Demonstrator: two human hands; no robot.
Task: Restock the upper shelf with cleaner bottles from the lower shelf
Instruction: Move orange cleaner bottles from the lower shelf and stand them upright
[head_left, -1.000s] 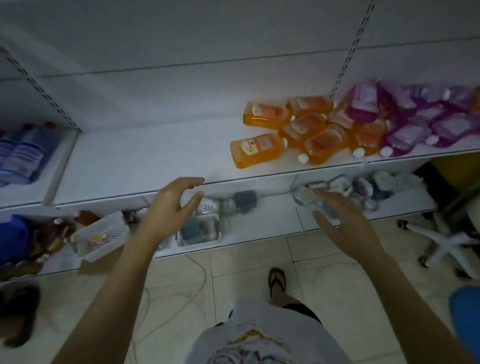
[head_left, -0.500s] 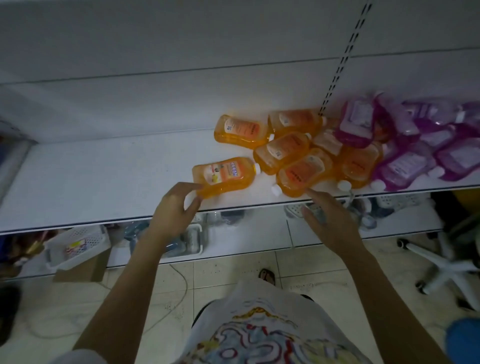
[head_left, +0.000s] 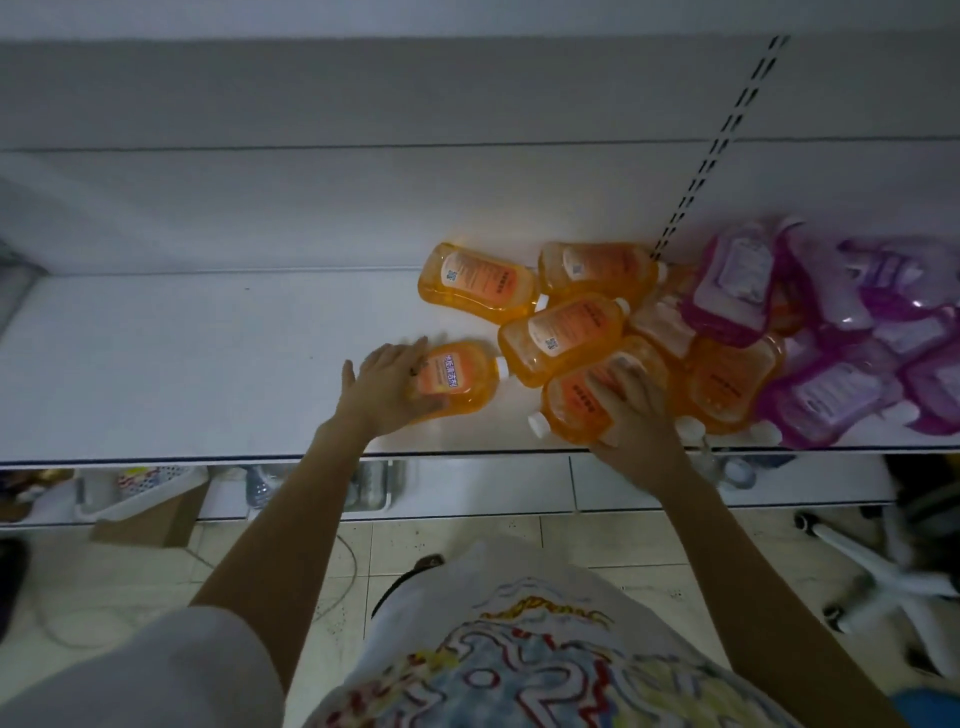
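Observation:
Several orange cleaner bottles lie flat in a heap on the white shelf (head_left: 182, 364), right of its middle. My left hand (head_left: 384, 387) grips the base of the nearest one, an orange bottle (head_left: 460, 379) with its cap pointing right. My right hand (head_left: 634, 415) lies over a second orange bottle (head_left: 571, 410) at the shelf's front edge, fingers curled round it, its white cap pointing toward me. More orange bottles (head_left: 563, 332) are stacked just behind, touching both. No higher shelf is in view.
Purple cleaner bottles (head_left: 831, 395) are piled at the shelf's right end. A slotted upright (head_left: 727, 140) runs up the back panel. Below, a lower shelf holds white baskets (head_left: 150, 483) and small items. A white chair base (head_left: 883, 566) stands on the tiled floor at right.
The view closed in on the shelf. Both hands went from hovering at the shelf edge to the orange bottles: the left took hold of the near bottle, the right of the front one.

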